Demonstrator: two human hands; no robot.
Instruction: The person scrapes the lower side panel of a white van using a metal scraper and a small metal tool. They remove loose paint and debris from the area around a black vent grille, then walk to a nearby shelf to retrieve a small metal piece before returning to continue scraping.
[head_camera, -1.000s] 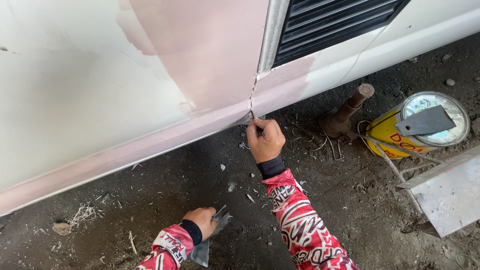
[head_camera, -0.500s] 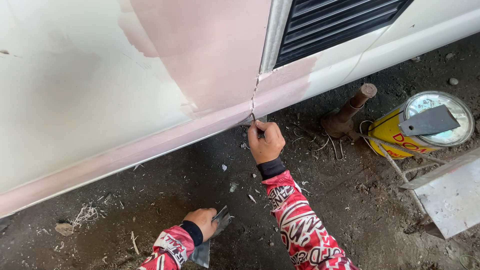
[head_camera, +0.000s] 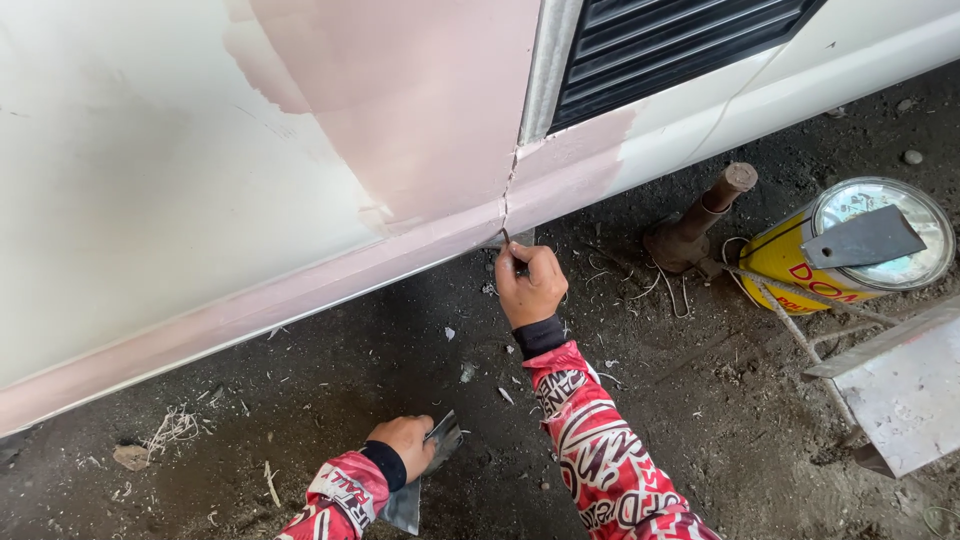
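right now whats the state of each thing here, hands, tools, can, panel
right hand: pinching a thin tool at the panel seam
left hand: gripping a flat metal scraper
body panel: white, patched with pink filler
yellow can: tilted, a grey scraper lying across its top

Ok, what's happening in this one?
A person crouches beside a white vehicle panel patched with pink filler. The right hand pinches a thin tool at the bottom of the seam between panels. The left hand holds a flat metal scraper low over the dirt ground. A yellow can lies to the right.
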